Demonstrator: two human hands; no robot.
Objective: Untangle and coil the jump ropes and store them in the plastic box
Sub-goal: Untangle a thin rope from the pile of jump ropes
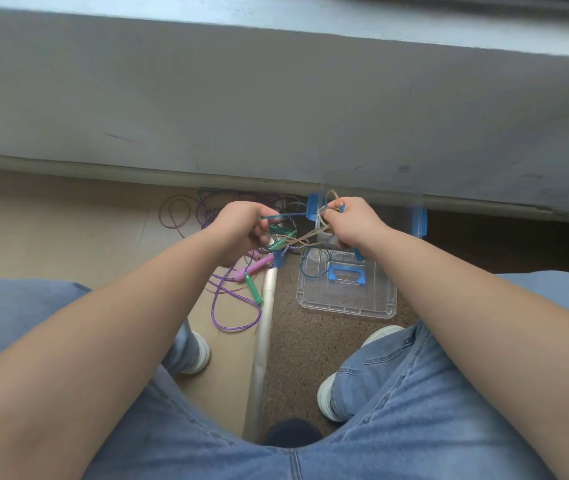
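Blue rope pulled straight between two hands, above the tangle.

The left hand pinches one end of the stretch in curled fingers; the right hand grips the other end together with loops of tan rope, directly over the clear plastic box by the wall. Under the hands the other ropes lie knotted on the floor: a purple rope, a pink handle and a green handle. The box's lid lies flat just in front of it.
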